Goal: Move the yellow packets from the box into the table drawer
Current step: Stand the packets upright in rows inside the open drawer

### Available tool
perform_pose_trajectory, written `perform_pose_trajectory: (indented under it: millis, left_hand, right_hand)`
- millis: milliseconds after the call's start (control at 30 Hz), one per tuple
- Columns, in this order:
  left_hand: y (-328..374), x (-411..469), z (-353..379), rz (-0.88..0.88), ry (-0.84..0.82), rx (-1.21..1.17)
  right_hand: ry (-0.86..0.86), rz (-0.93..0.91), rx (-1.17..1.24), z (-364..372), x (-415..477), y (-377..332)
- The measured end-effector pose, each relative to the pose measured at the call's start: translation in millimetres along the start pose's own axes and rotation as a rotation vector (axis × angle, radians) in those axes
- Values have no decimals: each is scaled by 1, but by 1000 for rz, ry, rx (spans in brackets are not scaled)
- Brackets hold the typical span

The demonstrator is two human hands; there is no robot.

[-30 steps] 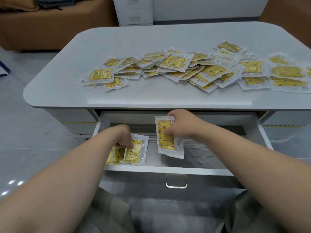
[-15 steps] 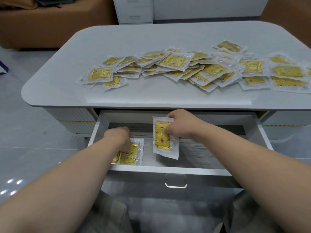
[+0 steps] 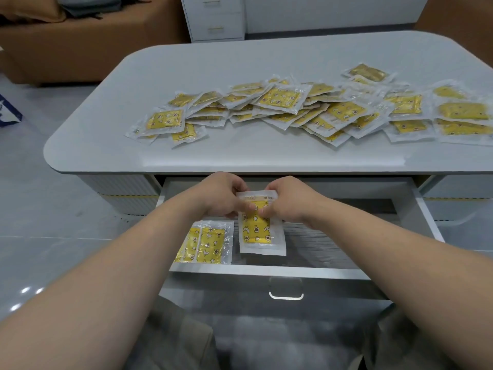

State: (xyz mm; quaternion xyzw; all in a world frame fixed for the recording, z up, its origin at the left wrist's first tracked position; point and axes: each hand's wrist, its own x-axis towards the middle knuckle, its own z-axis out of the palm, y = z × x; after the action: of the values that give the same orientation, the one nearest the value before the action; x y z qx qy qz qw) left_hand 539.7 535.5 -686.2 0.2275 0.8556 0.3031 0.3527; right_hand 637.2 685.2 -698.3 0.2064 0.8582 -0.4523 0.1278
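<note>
1. Your left hand (image 3: 221,194) has left the two flat yellow packets (image 3: 208,244) at the left end of the open white drawer (image 3: 266,271). It has come across to join the right. Those two packets lie side by side on the drawer floor, and nothing touches them.
2. Both hands now pinch the top edge of one yellow star-printed packet in a clear plastic sleeve (image 3: 260,231). It is held over the middle of the drawer, just right of the laid pair. Your right hand (image 3: 288,201) has its fingers (image 3: 269,210) curled onto the upper right corner, and your left thumb and fingers are on the upper left. Whether the lower edge touches the drawer floor, I cannot tell.
3. I judge the pair placed, and this packet is being squared up to go down beside them.
4. Most of the job is left. A loose heap of yellow packets (image 3: 306,108) spreads over the pale grey desk (image 3: 240,156) above the drawer. No box is in view.
5. The packets are thin, flat rectangles with glossy film and wide clear sealed borders, so they are probably limp and slippery. The drawer floor shows fine ribbed lines. The desk is smooth with rounded corners.
</note>
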Motion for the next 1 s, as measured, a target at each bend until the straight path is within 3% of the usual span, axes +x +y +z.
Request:
perform_pose_trajectory:
  millis: [267, 533, 1000]
  left_hand:
    - [-25, 15, -2, -94, 21, 308]
    - [-60, 37, 18, -300, -24, 482]
    - [-62, 36, 33, -192, 65, 971]
  right_hand:
    - [123, -82, -193, -4, 4, 1]
    - [73, -104, -150, -7, 1, 2]
    - [93, -163, -166, -15, 1, -2]
